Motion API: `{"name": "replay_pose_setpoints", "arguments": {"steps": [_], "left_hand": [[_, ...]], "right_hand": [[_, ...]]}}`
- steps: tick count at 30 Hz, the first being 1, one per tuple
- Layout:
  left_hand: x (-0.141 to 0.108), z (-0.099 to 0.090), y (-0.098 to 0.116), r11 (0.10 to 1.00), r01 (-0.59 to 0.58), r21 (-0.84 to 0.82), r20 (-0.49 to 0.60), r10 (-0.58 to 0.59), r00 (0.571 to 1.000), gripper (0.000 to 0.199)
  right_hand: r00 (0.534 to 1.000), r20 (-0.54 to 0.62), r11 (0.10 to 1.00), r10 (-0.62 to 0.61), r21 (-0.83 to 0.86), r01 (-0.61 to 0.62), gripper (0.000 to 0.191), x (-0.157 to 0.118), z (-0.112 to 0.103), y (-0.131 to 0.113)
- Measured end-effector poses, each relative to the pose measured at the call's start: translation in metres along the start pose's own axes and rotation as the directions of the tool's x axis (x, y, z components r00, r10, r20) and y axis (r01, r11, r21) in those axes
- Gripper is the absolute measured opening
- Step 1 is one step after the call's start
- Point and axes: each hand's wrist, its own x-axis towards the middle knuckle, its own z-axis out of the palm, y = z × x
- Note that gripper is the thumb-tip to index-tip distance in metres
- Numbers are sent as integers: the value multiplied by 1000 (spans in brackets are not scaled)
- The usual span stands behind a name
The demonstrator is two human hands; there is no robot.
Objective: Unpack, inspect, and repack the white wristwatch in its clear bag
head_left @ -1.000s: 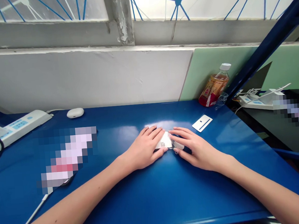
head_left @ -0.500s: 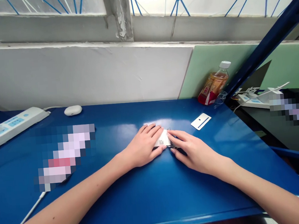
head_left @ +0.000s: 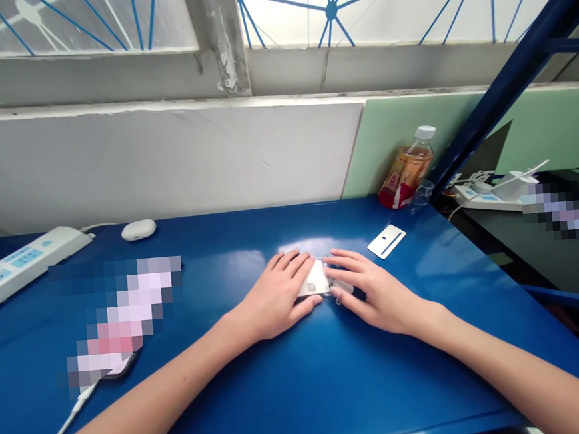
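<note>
My left hand (head_left: 278,295) lies flat on a small white card (head_left: 316,278), its fingers stretched toward the back of the desk. A grey printed square shows near the card's front edge; my fingers hide the left part. At the card's right end is a clear plastic piece (head_left: 343,285) with a small ring, perhaps a card sleeve. My right hand (head_left: 370,287) rests over this piece with fingers apart, thumb at its front and fingertips by the card's edge. Behind my right hand lies another white card (head_left: 387,241) with a dark stripe and a dot.
On the blue desk (head_left: 294,397), a pixelated phone (head_left: 121,330) with a white cable lies left. Behind it are a white earbud case (head_left: 139,229) and a power strip (head_left: 32,257). A drink bottle (head_left: 409,171) leans at the back right beside a blue metal post (head_left: 490,94).
The fingers of my right hand have spread a little, and more of the clear plastic piece and its ring shows. My left hand stays on the card. The whole view has shifted slightly.
</note>
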Motion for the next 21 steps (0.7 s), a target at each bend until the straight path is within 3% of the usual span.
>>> {"name": "replay_pose_setpoints", "arguments": {"steps": [9, 16, 21], "left_hand": [[-2, -5, -1, 992, -16, -124, -52, 10, 999, 53], [-7, -8, -1, 941, -221, -257, -145, 189, 971, 59], [-9, -8, -3, 931, -204, -302, -191, 150, 970, 65]], "right_hand": [[998, -57, 1000, -18, 18, 19, 40, 2, -1, 25], [991, -128, 965, 25, 262, 10, 14, 5, -17, 14], [953, -254, 871, 164, 491, -19, 13, 4, -29, 11]]}}
